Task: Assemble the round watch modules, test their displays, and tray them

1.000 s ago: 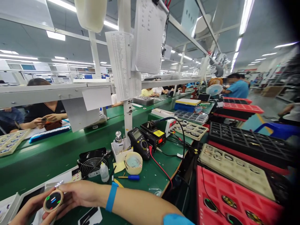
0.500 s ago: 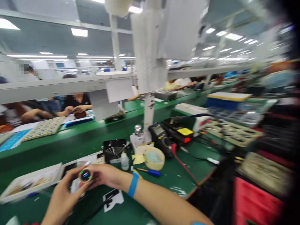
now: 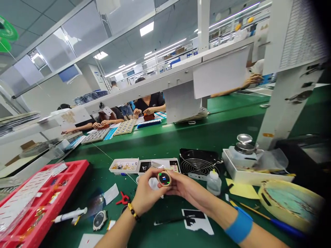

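A round watch body with a gold rim and a lit dark screen is held up over the green bench. My left hand is closed round its left side, thumb below and fingers above. On the right side my right hand grips it too, with a blue band on that wrist. Beneath the hands lie black tweezers and a white sheet with black shapes. Another watch case rests on the bench to the left, near a syringe and a red clamp.
A red tray stands at the left. Behind the hands are small white boxes, a fan and a bottle. A yellow bowl sits at the right. People work across the bench.
The view has swung left and tilted, so the red tray and the watch case on the bench now show. Both hands still hold the watch body, now nearer the picture's middle.
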`<state>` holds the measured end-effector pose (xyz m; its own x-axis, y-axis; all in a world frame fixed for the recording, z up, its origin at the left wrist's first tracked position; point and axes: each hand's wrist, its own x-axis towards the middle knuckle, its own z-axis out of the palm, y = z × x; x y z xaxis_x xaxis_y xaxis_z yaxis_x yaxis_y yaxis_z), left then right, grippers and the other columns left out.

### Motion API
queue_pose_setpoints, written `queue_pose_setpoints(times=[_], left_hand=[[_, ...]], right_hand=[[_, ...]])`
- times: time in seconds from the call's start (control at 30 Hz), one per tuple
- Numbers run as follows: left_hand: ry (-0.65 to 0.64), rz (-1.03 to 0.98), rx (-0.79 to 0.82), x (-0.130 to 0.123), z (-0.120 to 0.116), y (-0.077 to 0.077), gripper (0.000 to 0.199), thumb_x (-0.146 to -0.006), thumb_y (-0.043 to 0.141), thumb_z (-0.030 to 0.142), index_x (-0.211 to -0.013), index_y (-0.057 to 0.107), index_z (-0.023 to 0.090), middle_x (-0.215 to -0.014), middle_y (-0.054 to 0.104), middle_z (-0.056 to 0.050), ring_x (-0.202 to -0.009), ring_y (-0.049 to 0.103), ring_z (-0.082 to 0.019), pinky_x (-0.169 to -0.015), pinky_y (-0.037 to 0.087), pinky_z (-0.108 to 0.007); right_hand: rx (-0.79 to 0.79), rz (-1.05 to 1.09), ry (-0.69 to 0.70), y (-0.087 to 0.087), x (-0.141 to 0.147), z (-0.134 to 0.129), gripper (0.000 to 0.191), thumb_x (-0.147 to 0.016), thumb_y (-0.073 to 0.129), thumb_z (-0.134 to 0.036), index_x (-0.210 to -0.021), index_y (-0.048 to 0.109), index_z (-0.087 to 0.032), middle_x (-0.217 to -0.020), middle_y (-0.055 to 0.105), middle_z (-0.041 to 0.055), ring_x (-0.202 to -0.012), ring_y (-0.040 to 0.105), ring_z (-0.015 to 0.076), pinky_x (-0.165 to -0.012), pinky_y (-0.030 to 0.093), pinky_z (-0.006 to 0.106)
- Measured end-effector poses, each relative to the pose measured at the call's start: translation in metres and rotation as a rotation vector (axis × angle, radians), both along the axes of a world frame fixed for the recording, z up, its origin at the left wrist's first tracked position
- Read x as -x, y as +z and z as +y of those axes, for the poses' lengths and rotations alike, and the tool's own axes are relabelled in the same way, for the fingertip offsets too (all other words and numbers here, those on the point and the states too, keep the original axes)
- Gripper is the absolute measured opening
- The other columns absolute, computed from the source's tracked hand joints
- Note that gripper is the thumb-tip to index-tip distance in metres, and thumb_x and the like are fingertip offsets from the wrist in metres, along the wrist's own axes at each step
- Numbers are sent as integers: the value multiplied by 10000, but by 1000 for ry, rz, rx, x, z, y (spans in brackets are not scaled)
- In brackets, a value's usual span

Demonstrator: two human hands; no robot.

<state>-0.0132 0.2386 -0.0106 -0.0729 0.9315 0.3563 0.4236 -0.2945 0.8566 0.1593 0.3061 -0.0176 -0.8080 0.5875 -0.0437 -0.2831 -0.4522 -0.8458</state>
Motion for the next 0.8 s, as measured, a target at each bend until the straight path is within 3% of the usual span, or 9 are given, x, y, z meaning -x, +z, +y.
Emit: queue_pose_setpoints(times=[0.13, 0.5, 0.67, 0.8], left_hand=[[2, 0, -6, -1, 0, 2, 425, -736, 827, 228, -1133, 680, 201, -1104, 736, -69, -1022, 690, -246, -952, 532, -383], [10, -10, 5, 0, 1, 0, 440, -720, 837, 241, -1126, 672, 201, -1118, 732, -69, -1022, 688, -247, -948, 535, -387], [22, -7, 15, 0, 2, 2, 438, -716, 812, 210, -1129, 666, 197, -1119, 728, -71, -1035, 679, -252, -961, 523, -392], [37, -2, 46, 0, 3, 3, 435, -731, 772, 162, -1150, 661, 194, -1127, 731, -73, -1033, 679, -246, -968, 513, -386]], right_hand=[[11, -23, -13, 3, 0, -1, 549, -845, 743, -644, -1118, 729, -167, -1054, 773, 110, -986, 703, 237, -931, 521, 369], [17, -37, -20, 4, 2, 0, 595, -808, 757, -667, -1121, 715, -163, -1038, 770, 111, -964, 700, 236, -945, 517, 382], [29, -42, -19, 4, 3, -1, 587, -842, 719, -659, -1144, 714, -156, -1060, 767, 121, -1008, 696, 249, -966, 508, 396], [-9, -38, -23, 1, 2, -3, 561, -873, 720, -575, -1284, 677, -196, -1165, 749, 107, -1104, 681, 261, -990, 508, 410]])
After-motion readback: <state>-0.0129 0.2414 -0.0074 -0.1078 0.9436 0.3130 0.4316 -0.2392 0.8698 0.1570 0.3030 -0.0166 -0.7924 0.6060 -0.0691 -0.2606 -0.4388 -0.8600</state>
